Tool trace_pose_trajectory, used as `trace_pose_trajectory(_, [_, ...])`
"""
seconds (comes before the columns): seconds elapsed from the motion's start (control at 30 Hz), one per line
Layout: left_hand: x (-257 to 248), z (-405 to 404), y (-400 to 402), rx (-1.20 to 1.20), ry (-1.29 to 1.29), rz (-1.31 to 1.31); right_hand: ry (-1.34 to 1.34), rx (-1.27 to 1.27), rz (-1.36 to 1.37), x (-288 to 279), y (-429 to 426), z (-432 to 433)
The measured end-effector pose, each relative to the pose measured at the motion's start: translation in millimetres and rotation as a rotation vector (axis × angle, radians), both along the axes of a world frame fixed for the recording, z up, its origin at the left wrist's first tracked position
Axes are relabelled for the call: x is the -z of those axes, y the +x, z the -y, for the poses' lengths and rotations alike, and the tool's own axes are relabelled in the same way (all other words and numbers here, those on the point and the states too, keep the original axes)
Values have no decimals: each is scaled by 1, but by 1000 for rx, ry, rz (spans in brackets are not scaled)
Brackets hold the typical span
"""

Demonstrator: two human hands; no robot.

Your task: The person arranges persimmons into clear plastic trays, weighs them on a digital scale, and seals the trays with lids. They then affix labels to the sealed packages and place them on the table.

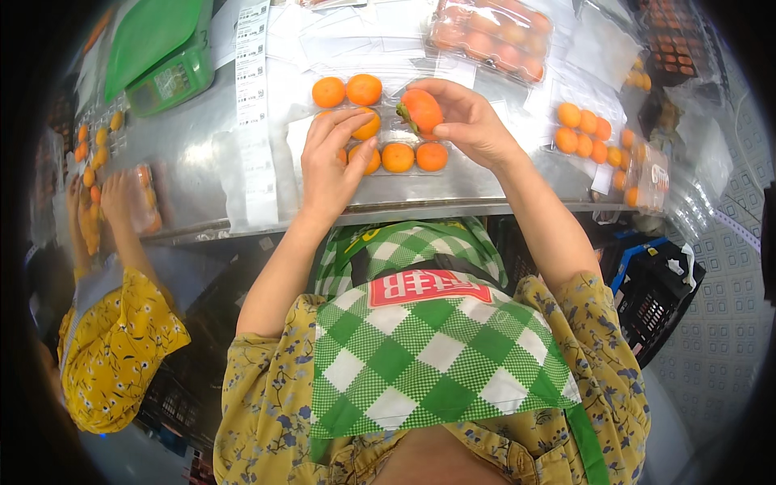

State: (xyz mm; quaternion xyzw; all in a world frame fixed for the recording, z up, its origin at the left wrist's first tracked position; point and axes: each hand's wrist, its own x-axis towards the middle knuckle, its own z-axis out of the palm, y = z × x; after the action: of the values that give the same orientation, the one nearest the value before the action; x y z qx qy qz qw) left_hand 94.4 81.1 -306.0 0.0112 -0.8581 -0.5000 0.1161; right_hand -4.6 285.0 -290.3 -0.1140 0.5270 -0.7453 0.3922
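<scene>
A clear plastic tray of orange persimmons stands on the metal table in front of me. My right hand pinches one persimmon between thumb and fingers above the tray's right side, its green calyx facing left. My left hand lies across the left part of the tray. Its thumb and fingers are on either side of a seated persimmon; whether they grip it is unclear. This hand partly covers other fruit. Two persimmons show in the far row, and a persimmon sits mid-row nearest me.
A green scale and a printed label strip lie left. A closed clear box of fruit is at the back. More packed fruit sits right. Another person's hands work at the far left. A black crate stands below right.
</scene>
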Motion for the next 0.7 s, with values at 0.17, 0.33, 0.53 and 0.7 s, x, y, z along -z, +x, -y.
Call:
trace_pose_trajectory(0.17, [-7,1,4,-72,-12,-9,408,-54,-461,0,-14,9])
trace_pose_trajectory(0.33, [3,8,22,-85,-77,33,863,-90,-1232,24,-28,24])
trace_pose_trajectory(0.53, [19,17,41,-123,-151,28,1024,-184,-1321,34,-30,35])
trace_pose_trajectory(0.7, [23,21,43,-152,-202,25,1082,-215,-1357,39,-28,36])
